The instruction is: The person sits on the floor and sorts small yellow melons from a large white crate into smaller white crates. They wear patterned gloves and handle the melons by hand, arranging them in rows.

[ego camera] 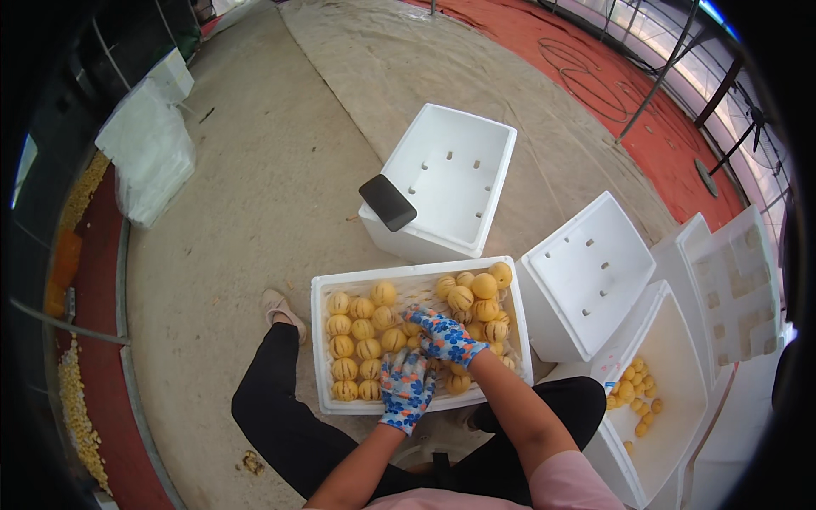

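A white polystyrene foam box (417,271) stands before me with yellow, dark-striped pepino melons in it. On its left side the melons (363,329) lie in rows; those at the right (460,298) are heaped loosely on pale foam netting. Both of my hands wear blue-and-orange flowered gloves. My left hand (408,386) is low over the melons near the box's front wall, its palm hidden. My right hand (449,338) reaches over the middle, fingertips beside a melon (411,328). Whether either hand grips a melon cannot be seen.
Beyond stands another foam box (456,185) with a black smartphone (387,203) on its corner. To the right are a foam box (583,274) and a tilted one (676,440) holding more melons (634,389). Bagged white foam pieces (150,159) stand at the left. A hose (583,80) lies far right.
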`<control>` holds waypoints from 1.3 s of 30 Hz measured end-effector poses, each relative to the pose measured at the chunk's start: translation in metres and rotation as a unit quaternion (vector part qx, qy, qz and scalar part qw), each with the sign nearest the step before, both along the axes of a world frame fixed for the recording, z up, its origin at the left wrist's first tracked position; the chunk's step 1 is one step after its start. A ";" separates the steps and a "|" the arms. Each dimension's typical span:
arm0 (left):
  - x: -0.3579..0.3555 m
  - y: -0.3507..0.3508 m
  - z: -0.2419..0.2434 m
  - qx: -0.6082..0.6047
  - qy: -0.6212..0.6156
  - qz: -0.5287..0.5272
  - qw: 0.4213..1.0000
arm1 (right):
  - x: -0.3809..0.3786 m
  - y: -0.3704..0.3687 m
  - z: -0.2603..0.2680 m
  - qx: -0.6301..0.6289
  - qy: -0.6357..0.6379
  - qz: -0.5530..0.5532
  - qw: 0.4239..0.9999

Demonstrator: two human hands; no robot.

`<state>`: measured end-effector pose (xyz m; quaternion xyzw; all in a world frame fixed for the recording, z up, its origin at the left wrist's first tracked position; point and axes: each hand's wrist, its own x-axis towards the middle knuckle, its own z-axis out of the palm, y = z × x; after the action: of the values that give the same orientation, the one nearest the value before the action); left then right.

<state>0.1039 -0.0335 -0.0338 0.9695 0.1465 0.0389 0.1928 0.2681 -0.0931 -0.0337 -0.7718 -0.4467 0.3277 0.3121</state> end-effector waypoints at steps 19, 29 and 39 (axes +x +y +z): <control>0.045 0.023 -0.006 -0.013 0.002 0.032 0.999 | 0.026 -0.005 0.044 -0.202 -0.369 -0.049 0.906; 0.040 0.021 -0.005 0.031 0.038 0.013 0.999 | 0.040 0.047 0.037 -0.132 -0.019 -0.149 0.980; 0.035 0.032 -0.010 -0.026 -0.042 0.021 0.999 | 0.035 0.030 -0.005 -0.032 0.099 -0.110 0.988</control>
<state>0.1388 -0.0015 -0.0440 0.9584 0.1597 0.0798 0.2226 0.3030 -0.0630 -0.0392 -0.7893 -0.3153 0.3805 0.3645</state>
